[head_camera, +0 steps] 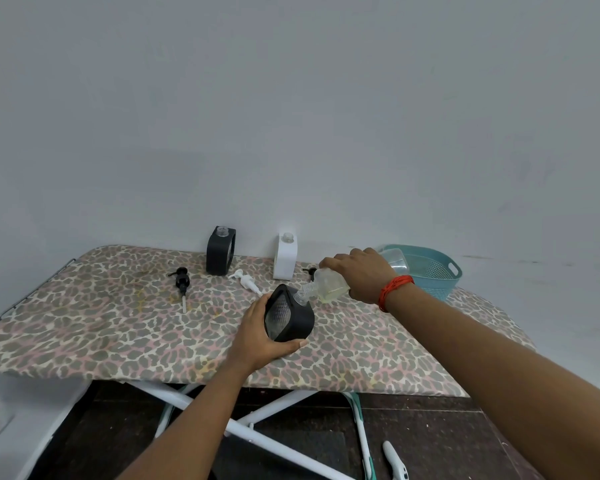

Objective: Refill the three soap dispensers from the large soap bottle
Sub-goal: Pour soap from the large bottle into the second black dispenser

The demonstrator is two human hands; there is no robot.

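My left hand [262,336] grips a black soap dispenser [289,315], tilted to the right, with its pump off. My right hand [362,271] holds the clear large soap bottle [328,285] tipped over, its threaded neck touching the dispenser's mouth; pale yellow soap lies in the bottle. A second black dispenser [220,250] and a white dispenser [285,256] stand uncapped at the back by the wall. A black pump [182,280] and a white pump [246,281] lie on the board. Another black pump [309,271] shows partly behind the bottle.
Everything rests on a leopard-print ironing board [118,327] against a white wall. A teal perforated basket [430,271] with a clear cup [395,259] in it sits at the right end. Below are the board's white legs [257,431] and a dark floor.
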